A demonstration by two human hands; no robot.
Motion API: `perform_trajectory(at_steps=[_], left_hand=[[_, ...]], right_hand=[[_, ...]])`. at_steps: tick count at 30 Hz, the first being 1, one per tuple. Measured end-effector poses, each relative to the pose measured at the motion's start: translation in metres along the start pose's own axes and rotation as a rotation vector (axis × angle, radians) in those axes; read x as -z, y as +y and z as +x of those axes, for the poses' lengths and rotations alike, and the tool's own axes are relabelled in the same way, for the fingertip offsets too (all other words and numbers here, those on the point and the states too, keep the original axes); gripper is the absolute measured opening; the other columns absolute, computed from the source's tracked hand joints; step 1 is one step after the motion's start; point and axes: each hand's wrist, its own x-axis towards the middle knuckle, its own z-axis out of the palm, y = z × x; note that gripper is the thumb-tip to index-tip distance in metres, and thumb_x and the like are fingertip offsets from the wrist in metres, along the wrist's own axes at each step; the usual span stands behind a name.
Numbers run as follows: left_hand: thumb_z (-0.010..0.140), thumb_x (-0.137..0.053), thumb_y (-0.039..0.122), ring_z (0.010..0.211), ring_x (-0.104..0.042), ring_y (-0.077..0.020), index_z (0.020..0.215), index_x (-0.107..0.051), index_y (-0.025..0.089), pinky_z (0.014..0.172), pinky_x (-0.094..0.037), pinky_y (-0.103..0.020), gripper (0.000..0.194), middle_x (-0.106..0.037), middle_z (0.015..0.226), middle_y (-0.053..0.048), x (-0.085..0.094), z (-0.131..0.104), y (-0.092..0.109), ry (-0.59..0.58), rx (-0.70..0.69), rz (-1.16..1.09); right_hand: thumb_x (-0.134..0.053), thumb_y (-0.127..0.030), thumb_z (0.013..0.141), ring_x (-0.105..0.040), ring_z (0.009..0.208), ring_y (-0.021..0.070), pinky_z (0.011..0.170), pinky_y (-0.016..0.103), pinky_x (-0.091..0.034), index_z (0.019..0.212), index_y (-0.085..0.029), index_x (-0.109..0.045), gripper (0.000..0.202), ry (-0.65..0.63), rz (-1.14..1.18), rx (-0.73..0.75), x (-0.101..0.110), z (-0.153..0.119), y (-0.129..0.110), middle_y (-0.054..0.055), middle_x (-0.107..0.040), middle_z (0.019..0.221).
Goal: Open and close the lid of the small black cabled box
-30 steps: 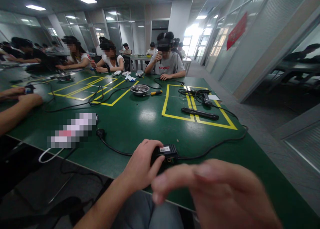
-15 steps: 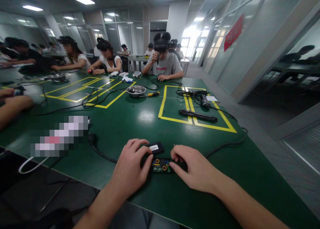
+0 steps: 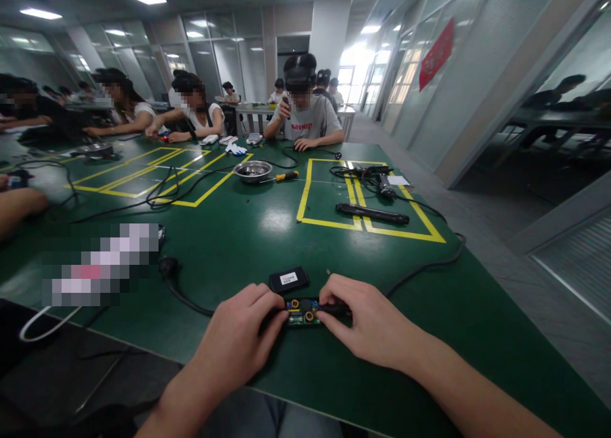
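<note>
A small green circuit board with copper-wound rings lies in a narrow black housing between my hands, with a black cable leading off each side. My left hand pinches the housing's left end between thumb and fingers. On the other side, my right hand has its thumb and bent fingers closed on the black cable end where it meets the board. Just beyond the board lies a loose black cover with a white label. Fingers hide both ends of the housing.
A power strip, blurred out, lies left beside a black plug. Farther off are a metal bowl, a yellow-handled screwdriver, a black tube-like tool and coiled cables. Co-workers sit around the green table.
My left hand has drawn back from the labelled cover, which now lies free, and its fingers are at the board's left end. My right fingers have closed in on the right cable end.
</note>
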Motion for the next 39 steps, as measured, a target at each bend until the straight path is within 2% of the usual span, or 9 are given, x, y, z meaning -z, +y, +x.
perform_trajectory(at_steps=[3,8,20,24,28,30,33,37,39], left_hand=[[0.113,-0.053,0.017,0.089,-0.074,-0.0230,0.104,-0.070,0.024,0.077,-0.055,-0.033,0.020,-0.076,0.099,-0.004,0.003,0.000,0.000,0.015,0.008,-0.078],[0.110,-0.054,0.017,0.089,-0.074,-0.0234,0.100,-0.073,0.023,0.077,-0.057,-0.033,0.023,-0.076,0.100,-0.006,0.008,0.003,-0.002,-0.045,0.029,-0.069],[0.110,-0.058,0.014,0.093,-0.074,-0.0231,0.103,-0.077,0.024,0.082,-0.061,-0.033,0.022,-0.077,0.104,-0.007,0.010,0.005,-0.009,-0.028,-0.045,-0.064],[0.109,-0.062,0.014,0.101,-0.072,-0.0270,0.099,-0.079,0.024,0.087,-0.060,-0.040,0.022,-0.079,0.111,-0.009,0.012,0.012,-0.007,-0.033,-0.073,0.026],[0.108,-0.068,0.016,0.120,-0.073,-0.0324,0.121,-0.086,0.027,0.103,-0.061,-0.051,0.025,-0.080,0.133,-0.010,0.008,0.031,-0.012,-0.048,0.044,0.072],[0.106,-0.073,0.016,0.119,-0.075,-0.0326,0.129,-0.086,0.030,0.102,-0.062,-0.051,0.030,-0.082,0.131,-0.009,0.005,0.039,-0.018,-0.078,0.079,0.073],[0.104,-0.077,0.015,0.112,-0.078,-0.0314,0.128,-0.086,0.028,0.099,-0.064,-0.048,0.029,-0.085,0.123,-0.008,0.005,0.043,-0.022,-0.095,0.088,0.069],[0.109,-0.071,0.014,0.120,-0.075,-0.0275,0.138,-0.081,0.028,0.107,-0.062,-0.043,0.033,-0.082,0.133,-0.008,0.016,0.033,-0.012,-0.091,0.016,-0.027],[0.111,-0.070,0.014,0.122,-0.074,-0.0260,0.140,-0.080,0.030,0.107,-0.062,-0.040,0.035,-0.081,0.136,-0.006,0.020,0.028,-0.005,-0.143,-0.064,-0.114]], right_hand=[[-0.061,-0.010,0.099,-0.063,0.076,0.0204,0.070,0.033,-0.049,0.094,-0.025,-0.058,0.016,0.023,0.052,0.005,0.003,0.000,0.000,0.001,-0.066,0.087],[-0.060,-0.006,0.097,-0.061,0.070,0.0192,0.067,0.032,-0.045,0.088,-0.024,-0.058,0.020,-0.017,0.061,-0.009,0.006,0.001,0.002,-0.001,-0.065,0.080],[-0.063,-0.006,0.096,-0.062,0.075,0.0210,0.072,0.034,-0.048,0.088,-0.025,-0.059,0.020,-0.044,0.060,-0.029,0.005,0.000,0.005,0.000,-0.067,0.083],[-0.064,-0.006,0.096,-0.065,0.086,0.0248,0.079,0.038,-0.050,0.089,-0.025,-0.059,0.021,-0.045,0.042,-0.026,0.005,-0.001,0.007,0.003,-0.066,0.089],[-0.063,-0.005,0.095,-0.065,0.085,0.0250,0.079,0.039,-0.050,0.089,-0.025,-0.058,0.021,-0.055,0.052,-0.030,0.006,0.001,0.008,0.002,-0.066,0.088],[-0.062,-0.006,0.095,-0.065,0.083,0.0242,0.077,0.038,-0.050,0.089,-0.025,-0.058,0.020,-0.059,0.065,-0.040,0.006,0.002,0.008,0.002,-0.066,0.087],[-0.062,-0.004,0.092,-0.063,0.080,0.0225,0.075,0.037,-0.049,0.091,-0.025,-0.057,0.022,-0.062,0.085,-0.059,0.008,0.002,0.007,0.000,-0.064,0.086],[-0.062,0.000,0.085,-0.062,0.082,0.0206,0.077,0.035,-0.049,0.104,-0.026,-0.053,0.033,-0.065,0.115,-0.072,0.009,0.001,0.006,-0.002,-0.064,0.090],[-0.063,0.000,0.084,-0.062,0.082,0.0205,0.079,0.036,-0.050,0.114,-0.026,-0.052,0.042,-0.070,0.133,-0.076,0.008,0.000,0.006,-0.003,-0.064,0.092]])
